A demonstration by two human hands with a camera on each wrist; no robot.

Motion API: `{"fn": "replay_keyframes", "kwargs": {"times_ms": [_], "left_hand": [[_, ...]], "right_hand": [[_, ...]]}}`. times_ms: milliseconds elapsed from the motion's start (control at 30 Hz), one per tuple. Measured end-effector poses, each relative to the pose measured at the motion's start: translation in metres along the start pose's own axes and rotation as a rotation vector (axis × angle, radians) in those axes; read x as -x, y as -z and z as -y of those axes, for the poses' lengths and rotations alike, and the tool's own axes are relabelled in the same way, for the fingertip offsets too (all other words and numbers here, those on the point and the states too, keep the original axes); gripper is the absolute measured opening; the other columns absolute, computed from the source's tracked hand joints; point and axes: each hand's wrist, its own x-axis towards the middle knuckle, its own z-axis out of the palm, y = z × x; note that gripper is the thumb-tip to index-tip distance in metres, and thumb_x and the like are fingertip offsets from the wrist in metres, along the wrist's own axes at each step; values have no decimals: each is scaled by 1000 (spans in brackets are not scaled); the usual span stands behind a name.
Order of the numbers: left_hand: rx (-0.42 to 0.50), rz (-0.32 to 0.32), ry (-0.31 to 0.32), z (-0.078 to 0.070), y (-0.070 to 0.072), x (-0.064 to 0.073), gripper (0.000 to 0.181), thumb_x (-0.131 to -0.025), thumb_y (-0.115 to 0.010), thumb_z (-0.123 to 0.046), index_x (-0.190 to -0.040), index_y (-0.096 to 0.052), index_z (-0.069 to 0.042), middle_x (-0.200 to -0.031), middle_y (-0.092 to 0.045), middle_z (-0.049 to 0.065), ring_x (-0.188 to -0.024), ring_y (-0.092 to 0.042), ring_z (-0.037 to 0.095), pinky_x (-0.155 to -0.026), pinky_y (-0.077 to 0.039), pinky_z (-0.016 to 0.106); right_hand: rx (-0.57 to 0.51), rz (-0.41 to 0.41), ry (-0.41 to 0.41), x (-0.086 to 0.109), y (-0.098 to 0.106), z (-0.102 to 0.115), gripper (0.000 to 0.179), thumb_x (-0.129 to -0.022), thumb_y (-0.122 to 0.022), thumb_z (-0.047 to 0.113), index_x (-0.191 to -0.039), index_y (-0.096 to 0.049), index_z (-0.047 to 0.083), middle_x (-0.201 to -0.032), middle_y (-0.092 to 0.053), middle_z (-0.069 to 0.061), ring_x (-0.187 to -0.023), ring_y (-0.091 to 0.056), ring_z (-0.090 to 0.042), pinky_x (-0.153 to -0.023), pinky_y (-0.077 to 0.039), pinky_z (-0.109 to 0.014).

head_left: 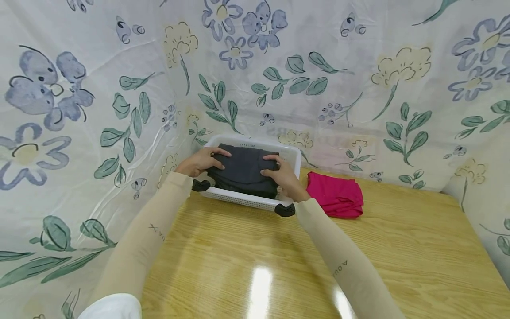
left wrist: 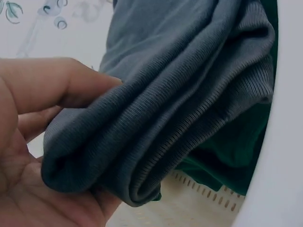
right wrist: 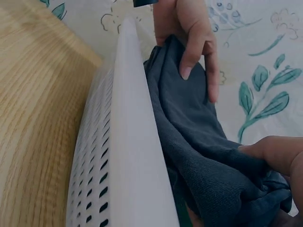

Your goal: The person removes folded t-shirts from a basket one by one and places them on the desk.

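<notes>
A folded dark blue-grey garment (head_left: 245,165) lies inside a white plastic basket (head_left: 249,200). My left hand (head_left: 202,161) grips its left end, thumb on top and fingers under the folded layers, as the left wrist view shows. At the opposite end, my right hand (head_left: 284,176) pinches the cloth between thumb and fingers. Ribbed edges of the garment (left wrist: 156,109) hang in several layers in the left wrist view. Beneath it sits a dark green cloth (left wrist: 232,146), mostly covered. In the right wrist view the basket's rim (right wrist: 135,127) runs alongside the garment.
A folded red cloth (head_left: 334,195) lies on the wooden table (head_left: 223,248) just right of the basket. Black handles (head_left: 284,209) sit at the basket's front corners. A flower-patterned sheet (head_left: 338,88) hangs behind and on the left, close to the basket.
</notes>
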Motion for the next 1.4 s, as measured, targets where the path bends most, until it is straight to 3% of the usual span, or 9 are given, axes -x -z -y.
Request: {"fn": "replay_keyframes", "kwargs": {"times_ms": [100,167,233,300,400,567,767,967,1400], "left_hand": [[-16,6,-21,-2,0,1,58,-92,-69,0,-146,-58,-18,-165,-24,16,-62,-43,15,-51,-29,29],[-21,3,-35,-4,-2,1,61,-92,-69,0,-149,-56,-19,-167,-21,13,-97,-57,23,-67,-41,32],[-18,0,-48,-5,-3,0,65,-91,-70,0,-151,-53,-21,-168,-18,11,-135,-41,32,-91,-43,40],[-10,-3,-62,-7,-5,0,68,-90,-70,1,-152,-52,-21,-169,-18,10,-148,-26,33,-110,-31,47],[-7,-6,-80,-11,-6,1,68,-89,-72,0,-151,-53,-23,-168,-19,8,-146,-27,31,-110,-30,46],[-24,-6,-107,-16,-11,3,65,-90,-73,-2,-148,-56,-26,-168,-20,8,-125,-40,29,-88,-37,41],[36,1,-113,-21,-17,5,62,-91,-75,-3,-148,-57,-21,-168,-20,12,-141,-38,35,-109,-38,48],[54,4,-150,-24,-23,3,55,-94,-76,-8,-146,-58,-16,-164,-28,14,-136,-46,35,-103,-47,46],[5,27,-221,-40,-33,9,56,-94,-77,-9,-146,-57,-13,-164,-31,13,-144,-38,36,-111,-38,55]], "right_hand": [[-5,-16,26,2,3,2,43,-98,-72,12,-138,-60,20,-149,-49,-10,-128,-57,-28,-105,-49,-45],[7,-33,43,4,4,3,42,-97,-73,14,-137,-61,20,-147,-51,-10,-125,-60,-27,-102,-51,-44],[18,-49,54,6,6,4,41,-97,-75,16,-136,-63,21,-145,-53,-9,-122,-62,-26,-99,-53,-43],[19,-54,62,8,9,6,41,-96,-75,17,-136,-63,22,-144,-54,-9,-121,-62,-26,-98,-54,-43],[-2,-37,72,10,14,6,43,-97,-74,15,-138,-62,20,-147,-51,-9,-124,-60,-28,-100,-53,-44],[-5,-13,55,16,25,8,53,-97,-73,14,-147,-57,25,-155,-43,-11,-133,-55,-30,-103,-51,-45],[26,-6,50,20,33,11,57,-97,-74,17,-149,-55,30,-158,-41,-13,-134,-54,-31,-103,-51,-45],[64,-31,57,23,42,13,55,-97,-75,20,-147,-57,32,-155,-44,-13,-131,-57,-31,-101,-52,-46],[77,-39,54,33,62,19,55,-96,-76,21,-146,-58,34,-150,-51,-16,-123,-64,-30,-97,-55,-43]]}}
